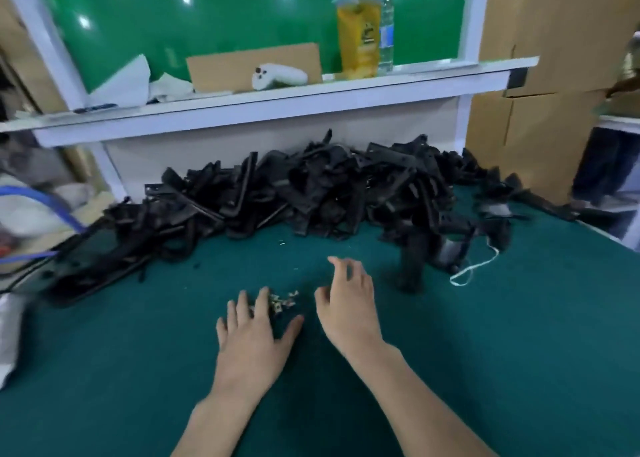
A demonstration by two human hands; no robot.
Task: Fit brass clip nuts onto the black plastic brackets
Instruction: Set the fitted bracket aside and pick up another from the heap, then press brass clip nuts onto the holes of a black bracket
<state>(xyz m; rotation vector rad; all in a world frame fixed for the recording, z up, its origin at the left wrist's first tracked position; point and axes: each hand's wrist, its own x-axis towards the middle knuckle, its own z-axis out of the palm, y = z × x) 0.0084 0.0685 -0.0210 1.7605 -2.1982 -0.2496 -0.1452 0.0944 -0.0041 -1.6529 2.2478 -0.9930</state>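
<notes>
A: Entry, near field. Hands?

B: The left hand [252,332] is laid flat on the green worktop [138,370], fingers straight and spread. Nothing is gripped. Its fingertips are set at the near-left edge of the clip nuts [282,301].

A: And the right?

B: The right hand [348,304] is held just right of the nuts, fingers loosely curled. Nothing is seen between them.

A: Nuts located?

B: A small loose cluster is noted on the worktop, between the two hands. Detail is lost to blur.

A: Brackets?

B: The brackets [311,186] are heaped across the back of the worktop, well beyond the nuts. A few are spread forward at left. One dark clump [415,259] stands nearer, just right of the right hand; its form cannot be told. A white cord [474,266] is looped beside it.

A: Far field?

B: A white shelf [450,76] is recorded above the heap. On it are placed crumpled paper [131,79], a cardboard sheet [221,65], a white controller [278,76], a cup [358,37] of yellow drink, and a bottle [387,34] just beside the cup.
</notes>
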